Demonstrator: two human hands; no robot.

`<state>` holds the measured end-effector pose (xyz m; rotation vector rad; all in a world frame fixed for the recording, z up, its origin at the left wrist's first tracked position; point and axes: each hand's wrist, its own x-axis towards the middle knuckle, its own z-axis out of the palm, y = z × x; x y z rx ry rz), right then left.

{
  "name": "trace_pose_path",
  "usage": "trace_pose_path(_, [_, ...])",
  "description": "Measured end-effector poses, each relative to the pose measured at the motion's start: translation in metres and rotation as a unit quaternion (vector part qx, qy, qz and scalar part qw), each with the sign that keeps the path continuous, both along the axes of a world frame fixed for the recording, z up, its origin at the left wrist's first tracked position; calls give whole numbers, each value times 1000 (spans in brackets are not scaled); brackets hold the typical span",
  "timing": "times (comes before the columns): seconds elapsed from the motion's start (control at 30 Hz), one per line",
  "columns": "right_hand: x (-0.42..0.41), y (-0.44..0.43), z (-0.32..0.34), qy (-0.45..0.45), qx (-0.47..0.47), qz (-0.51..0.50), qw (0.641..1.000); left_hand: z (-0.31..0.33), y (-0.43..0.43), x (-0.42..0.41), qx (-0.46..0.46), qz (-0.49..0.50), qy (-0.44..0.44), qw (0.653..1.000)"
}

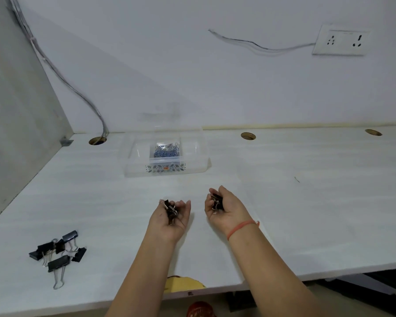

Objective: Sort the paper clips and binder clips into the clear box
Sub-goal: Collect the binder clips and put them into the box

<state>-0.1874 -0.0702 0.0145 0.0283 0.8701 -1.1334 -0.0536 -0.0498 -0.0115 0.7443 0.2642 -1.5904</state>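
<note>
A clear box (133,165) stands at the back of the white desk, with blue paper clips (166,151) heaped in its middle compartment. My left hand (170,219) is palm up in front of it, fingers curled round small black binder clips (170,210). My right hand (226,209), with an orange band on the wrist, likewise cups black binder clips (216,202). Both hands hover above the desk, well short of the box. Several larger black binder clips (57,253) lie loose at the near left of the desk.
The desk (306,202) has three round cable holes along its back edge. A grey side panel (16,110) closes the left side, with a cable running down it. A wall socket (342,41) sits on the back wall. The desk's front edge lies close below my forearms.
</note>
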Motion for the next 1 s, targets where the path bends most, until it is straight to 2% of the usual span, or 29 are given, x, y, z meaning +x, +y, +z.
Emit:
trace_pose_path(0.13, [8, -22, 17, -4, -10, -23, 1000, 15, -16, 4, 21, 12, -82, 996])
trace_pose_path(0.27, [13, -49, 32, 17, -37, 1, 999, 36, -35, 5, 1, 6, -164, 987])
trace_pose_path(0.43, [25, -106, 57, 36, -76, -2, 996, 76, -90, 8, -55, -43, -180, 981])
trace_pose_path(0.57, [34, -154, 71, 148, -100, 31, 983, 93, -149, 14, -30, -56, -237, 969])
trace_pose_path(0.7, [45, -193, 72, 283, -127, 105, 945, 94, -200, 11, -17, -77, -274, 958])
trace_pose_path(0.8, [49, -209, 67, 340, -136, 160, 917, 86, -224, 10, -16, -155, -335, 929])
trace_pose_path(0.9, [50, -213, 62, 364, -124, 178, 906, 82, -231, 11, -30, -209, -389, 897])
trace_pose_path(1.0, [46, -209, 61, 352, -109, 119, 922, 83, -225, 9, -26, -166, -447, 879])
